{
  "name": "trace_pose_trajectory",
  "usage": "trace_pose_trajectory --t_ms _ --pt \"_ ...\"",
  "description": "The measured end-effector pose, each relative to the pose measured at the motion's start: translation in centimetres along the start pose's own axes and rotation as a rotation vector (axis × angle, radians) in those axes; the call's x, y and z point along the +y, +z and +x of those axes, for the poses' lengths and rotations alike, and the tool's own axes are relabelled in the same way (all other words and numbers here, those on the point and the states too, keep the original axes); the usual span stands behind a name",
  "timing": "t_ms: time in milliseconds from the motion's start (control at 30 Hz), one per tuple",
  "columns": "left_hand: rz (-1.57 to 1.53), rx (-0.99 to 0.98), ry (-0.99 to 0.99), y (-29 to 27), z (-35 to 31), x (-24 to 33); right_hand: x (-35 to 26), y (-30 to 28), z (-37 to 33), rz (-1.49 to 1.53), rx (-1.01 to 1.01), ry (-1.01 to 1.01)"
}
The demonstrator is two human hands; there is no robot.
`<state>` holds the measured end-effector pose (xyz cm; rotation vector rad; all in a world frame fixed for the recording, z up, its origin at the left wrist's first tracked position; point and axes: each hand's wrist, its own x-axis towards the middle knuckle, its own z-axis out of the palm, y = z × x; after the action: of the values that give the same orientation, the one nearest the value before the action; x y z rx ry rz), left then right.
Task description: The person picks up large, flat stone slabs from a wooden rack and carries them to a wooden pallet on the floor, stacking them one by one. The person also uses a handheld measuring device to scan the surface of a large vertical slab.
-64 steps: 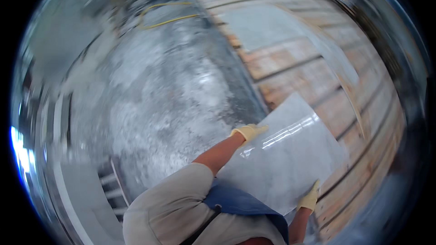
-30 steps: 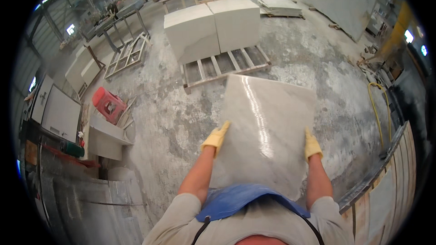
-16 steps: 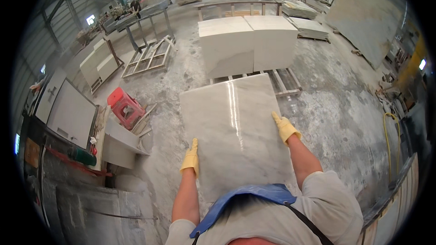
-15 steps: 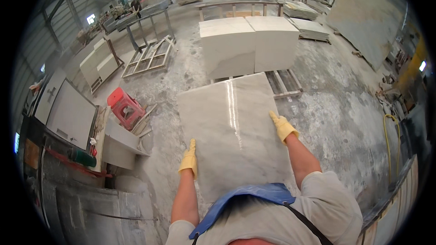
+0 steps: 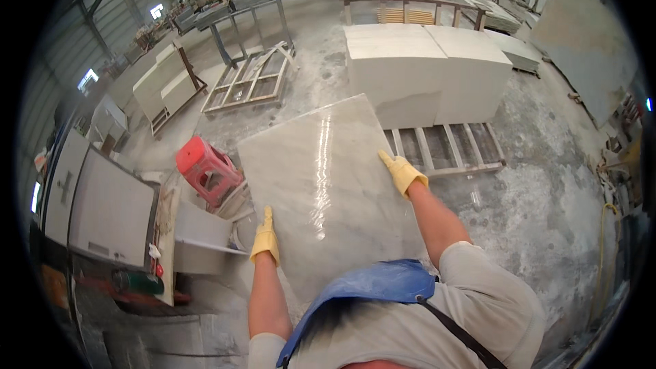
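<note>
A large square slab of polished pale grey stone (image 5: 301,184) is held up in front of my body, its lower edge against my blue apron (image 5: 372,283). My left hand (image 5: 265,238), in a yellow glove, is closed on the slab's left edge. On the right edge, somewhat farther up, my right hand (image 5: 404,173) grips in a matching glove. The thumbs lie along the slab's face; the other fingers are hidden beneath it. A streak of light reflects off the slab's surface.
Ahead to the right, stacked pale stone slabs (image 5: 410,85) rest on a slatted pallet (image 5: 454,150). A red plastic stool (image 5: 208,169) stands close to the slab's left edge. Farther back left is a metal frame rack (image 5: 249,89). A grey cabinet (image 5: 109,205) stands at left.
The slab has swung leftward with both hands still on it, and its far edge now slants more. The stacked slabs and stool appear farther right in view.
</note>
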<state>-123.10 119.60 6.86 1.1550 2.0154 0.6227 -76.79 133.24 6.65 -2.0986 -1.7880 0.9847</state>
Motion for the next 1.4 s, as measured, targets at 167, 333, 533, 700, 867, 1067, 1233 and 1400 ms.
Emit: trace_pose_trajectory --t_ms 167,333,533,700,867,1067,1233,1400 --pt "-0.300 0.117 -0.347 -5.3 8.5 4.9 -9.4 0.4 13.6 -0.118 -0.093 -0.099" --pt "-0.399 0.099 -0.305 -10.2 18.7 7.3 -17.9 1.3 23.3 -0.154 -0.075 -0.100" --pt "-0.324 0.064 -0.147 -15.3 36.9 10.8 -29.0 0.5 31.9 -0.193 0.019 -0.106" --pt "-0.181 -0.065 -0.214 -17.9 54.8 11.8 -35.0 -1.0 38.3 -0.282 0.073 -0.049" --pt "-0.031 -0.103 -0.101 -18.2 64.8 20.3 -35.5 -1.9 46.8 -0.237 0.145 0.023" --pt "0.335 -0.256 0.318 -15.3 83.2 27.8 -33.9 -3.6 62.4 -0.216 0.208 0.202" --pt "0.014 -0.246 0.055 -14.3 93.4 39.0 -38.8 -9.3 74.0 -0.221 0.249 0.059" --pt "-0.029 -0.198 -0.028 -13.9 103.4 46.8 -40.7 -13.8 88.0 0.271 0.313 0.230"
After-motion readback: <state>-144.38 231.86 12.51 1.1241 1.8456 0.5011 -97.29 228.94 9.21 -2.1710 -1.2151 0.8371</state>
